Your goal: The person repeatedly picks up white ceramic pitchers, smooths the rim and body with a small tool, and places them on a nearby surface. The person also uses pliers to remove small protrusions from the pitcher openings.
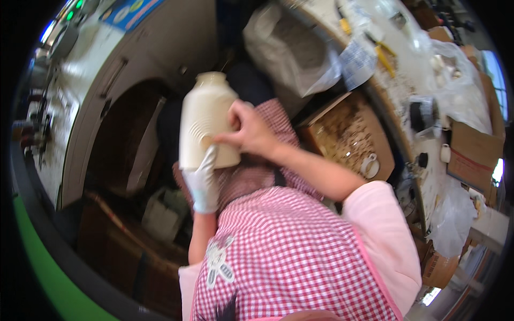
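A cream-coloured jar with a narrow neck and fine ridges round its middle is held over my lap, neck pointing away from me. My left hand, in a white glove, grips the jar near its base, with one gloved finger lying up along the side. Bare, my right hand is closed against the jar's right side, its fingers curled and its thumb reaching across the surface towards the gloved finger. Between thumb and glove shows a small tan patch; what it is cannot be made out.
To the right, a cardboard box holds shavings and a white ring-shaped piece. The littered bench carries yellow-handled pliers and plastic bags. A whitish sack stands ahead. A white-topped cabinet is at left.
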Action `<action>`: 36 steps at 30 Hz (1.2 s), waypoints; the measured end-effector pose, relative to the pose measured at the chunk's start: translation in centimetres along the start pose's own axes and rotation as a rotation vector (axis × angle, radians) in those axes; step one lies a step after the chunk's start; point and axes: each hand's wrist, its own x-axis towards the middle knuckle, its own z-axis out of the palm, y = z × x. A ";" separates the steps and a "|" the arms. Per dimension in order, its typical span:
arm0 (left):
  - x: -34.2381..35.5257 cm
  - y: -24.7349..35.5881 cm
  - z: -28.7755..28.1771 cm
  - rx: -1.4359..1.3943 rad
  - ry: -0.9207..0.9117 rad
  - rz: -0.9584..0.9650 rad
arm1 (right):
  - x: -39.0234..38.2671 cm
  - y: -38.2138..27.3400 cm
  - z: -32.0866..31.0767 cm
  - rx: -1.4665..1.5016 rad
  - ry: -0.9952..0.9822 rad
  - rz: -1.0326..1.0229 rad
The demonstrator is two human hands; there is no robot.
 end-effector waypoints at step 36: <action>1.5 6.3 1.2 -0.492 0.005 -0.291 | 2.1 -6.8 -4.6 -0.067 -0.527 -0.031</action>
